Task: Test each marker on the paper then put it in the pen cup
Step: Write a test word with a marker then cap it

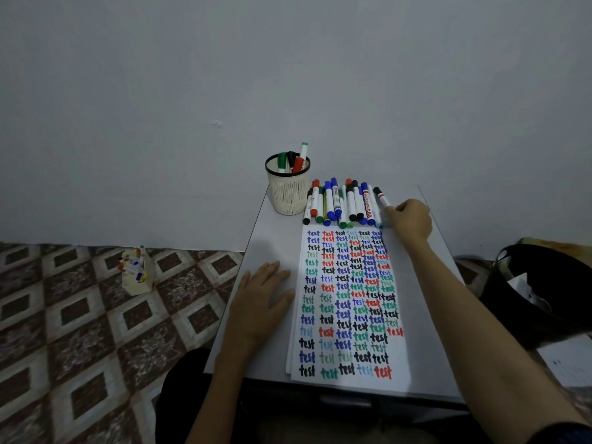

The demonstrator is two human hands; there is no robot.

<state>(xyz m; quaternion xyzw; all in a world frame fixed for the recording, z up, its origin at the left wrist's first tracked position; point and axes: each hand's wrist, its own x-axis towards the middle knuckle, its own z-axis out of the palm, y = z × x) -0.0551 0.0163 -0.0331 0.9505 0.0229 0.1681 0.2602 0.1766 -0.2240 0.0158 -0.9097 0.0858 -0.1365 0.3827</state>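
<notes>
Partly hidden, marker in right hand, fingertips unseen

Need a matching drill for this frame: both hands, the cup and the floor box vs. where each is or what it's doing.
1 left hand
2 right hand
3 pen cup
4 box of markers

a on the tiled floor
b grips a black-capped marker
c flat on the table beside the paper
d at the table's far left corner

Pairs: 1-c, 2-b, 3-d, 4-a
</notes>
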